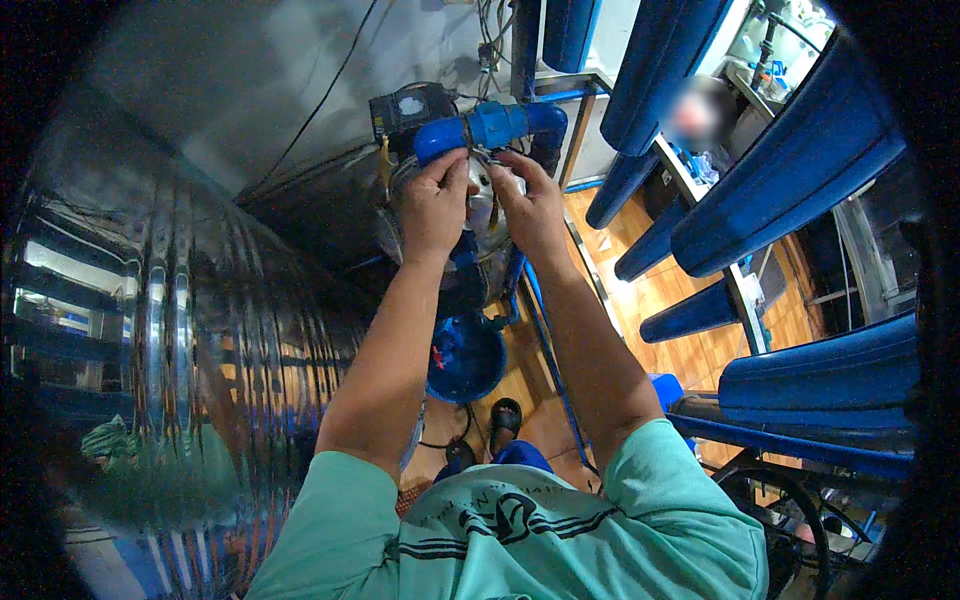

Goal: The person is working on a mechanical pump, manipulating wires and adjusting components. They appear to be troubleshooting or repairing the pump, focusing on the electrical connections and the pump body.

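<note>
My left hand [434,208] is raised to a round, shiny metal vessel top [481,207], just below the open-looking end of a blue pipe elbow [437,138]. Its thumb and fingers are bent together in a pinch. Across from it, my right hand [531,207] also pinches, its fingertips at the metal fitting under the blue pipe union [497,125]. Whatever lies between the fingertips of either hand is too small or hidden to make out. A black box-shaped unit [412,110] sits behind, to the left of the pipe.
A large, ribbed, reflective steel tank [190,310] fills the left. Below my hands stands a blue bucket [497,372] with something red inside. Long blue cylinders [790,165] lie on a frame at right. Another person [697,115], blurred, is beyond them. Cables hang along the wall.
</note>
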The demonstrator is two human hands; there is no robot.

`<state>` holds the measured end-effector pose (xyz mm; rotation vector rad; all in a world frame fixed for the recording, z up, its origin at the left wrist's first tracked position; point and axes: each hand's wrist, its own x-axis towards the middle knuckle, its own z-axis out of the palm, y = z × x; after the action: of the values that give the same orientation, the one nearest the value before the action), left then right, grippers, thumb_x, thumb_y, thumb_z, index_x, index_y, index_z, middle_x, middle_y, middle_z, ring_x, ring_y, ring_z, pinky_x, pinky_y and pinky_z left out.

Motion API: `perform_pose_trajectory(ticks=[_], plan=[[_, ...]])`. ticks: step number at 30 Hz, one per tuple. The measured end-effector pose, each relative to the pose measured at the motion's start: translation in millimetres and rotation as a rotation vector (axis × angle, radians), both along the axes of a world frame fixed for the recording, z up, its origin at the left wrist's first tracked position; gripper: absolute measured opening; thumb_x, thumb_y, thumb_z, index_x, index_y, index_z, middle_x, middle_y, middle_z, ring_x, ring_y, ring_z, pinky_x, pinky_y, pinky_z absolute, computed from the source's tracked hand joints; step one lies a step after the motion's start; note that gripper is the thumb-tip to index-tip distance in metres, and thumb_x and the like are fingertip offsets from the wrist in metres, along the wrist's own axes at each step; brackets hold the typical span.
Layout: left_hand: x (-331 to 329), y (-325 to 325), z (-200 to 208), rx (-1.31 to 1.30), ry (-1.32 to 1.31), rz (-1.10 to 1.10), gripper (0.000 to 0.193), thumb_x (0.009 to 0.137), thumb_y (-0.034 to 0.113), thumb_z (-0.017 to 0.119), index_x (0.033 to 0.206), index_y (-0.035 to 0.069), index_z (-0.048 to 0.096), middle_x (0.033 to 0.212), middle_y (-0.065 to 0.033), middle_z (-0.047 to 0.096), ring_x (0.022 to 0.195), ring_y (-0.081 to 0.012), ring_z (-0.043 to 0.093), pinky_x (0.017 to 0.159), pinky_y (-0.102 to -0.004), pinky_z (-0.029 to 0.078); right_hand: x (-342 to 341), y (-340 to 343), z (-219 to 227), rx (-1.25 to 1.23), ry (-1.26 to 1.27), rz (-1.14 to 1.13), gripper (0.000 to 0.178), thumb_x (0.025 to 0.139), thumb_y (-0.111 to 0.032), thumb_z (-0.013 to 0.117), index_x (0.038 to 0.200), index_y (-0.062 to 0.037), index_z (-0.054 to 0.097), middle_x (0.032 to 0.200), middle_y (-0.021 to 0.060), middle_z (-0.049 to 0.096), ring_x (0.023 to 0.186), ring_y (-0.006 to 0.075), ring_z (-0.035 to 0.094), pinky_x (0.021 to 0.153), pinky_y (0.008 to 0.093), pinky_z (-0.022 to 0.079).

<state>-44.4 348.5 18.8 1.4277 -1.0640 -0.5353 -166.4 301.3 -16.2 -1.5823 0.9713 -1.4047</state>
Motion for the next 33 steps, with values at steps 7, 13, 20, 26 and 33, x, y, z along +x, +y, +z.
perform_pose_trajectory(ticks=[7, 13, 20, 26, 33], plan=[[1.9, -6.0, -3.6, -0.062, -0.065, 0.015, 0.021, 0.091, 0.02, 0.065, 0.105, 0.005, 0.071, 0.081, -0.0062, 0.071, 0.068, -0.0126, 0.064, 0.061, -0.0291, 0.05, 10.9, -13.5, 17.3, 0.325, -0.222, 0.319, 0.026, 0.092, -0.018, 0.064, 0.107, 0.0022, 0.066, 0.099, 0.0079, 0.069, 0.089, 0.015, 0.063, 0.081, 0.0284, 0.049], [2.2, 0.6, -6.9, -0.087, -0.294, 0.04, 0.021, 0.088, 0.017, 0.066, 0.106, 0.006, 0.07, 0.091, -0.0085, 0.071, 0.08, -0.0181, 0.066, 0.075, -0.0314, 0.052, 14.2, -17.2, 10.9, 0.612, -0.63, 0.471, 0.019, 0.09, -0.02, 0.064, 0.095, -0.0023, 0.069, 0.091, 0.0066, 0.069, 0.081, 0.0125, 0.062, 0.074, 0.0279, 0.046], [11.7, -1.9, -10.7, -0.076, -0.305, 0.031, 0.021, 0.089, 0.016, 0.064, 0.106, 0.006, 0.067, 0.096, -0.0074, 0.07, 0.085, -0.0169, 0.065, 0.079, -0.0323, 0.051, 20.5, -19.4, -2.1, 0.392, -0.348, 0.332, 0.021, 0.085, -0.016, 0.071, 0.097, 0.0004, 0.067, 0.087, 0.0044, 0.067, 0.079, 0.0123, 0.062, 0.073, 0.026, 0.049], [17.1, -6.2, -16.5, -0.081, -0.211, 0.063, 0.02, 0.09, 0.013, 0.062, 0.108, 0.006, 0.069, 0.091, -0.0062, 0.071, 0.081, -0.0165, 0.065, 0.077, -0.0308, 0.051, 29.2, -6.8, 11.7, 0.301, -0.342, 0.174, 0.023, 0.085, -0.019, 0.071, 0.091, 0.0031, 0.07, 0.081, 0.0041, 0.069, 0.074, 0.0091, 0.06, 0.066, 0.0238, 0.047], [1.1, -0.1, -3.6, -0.124, -0.339, 0.086, 0.021, 0.085, 0.014, 0.066, 0.104, 0.008, 0.072, 0.09, -0.0152, 0.071, 0.081, -0.022, 0.069, 0.075, -0.0331, 0.052, 39.7, -6.0, 7.1, 0.478, -0.652, 0.19, 0.02, 0.085, -0.019, 0.073, 0.093, -0.0003, 0.068, 0.081, -0.0001, 0.064, 0.07, 0.0093, 0.057, 0.064, 0.0229, 0.044]])
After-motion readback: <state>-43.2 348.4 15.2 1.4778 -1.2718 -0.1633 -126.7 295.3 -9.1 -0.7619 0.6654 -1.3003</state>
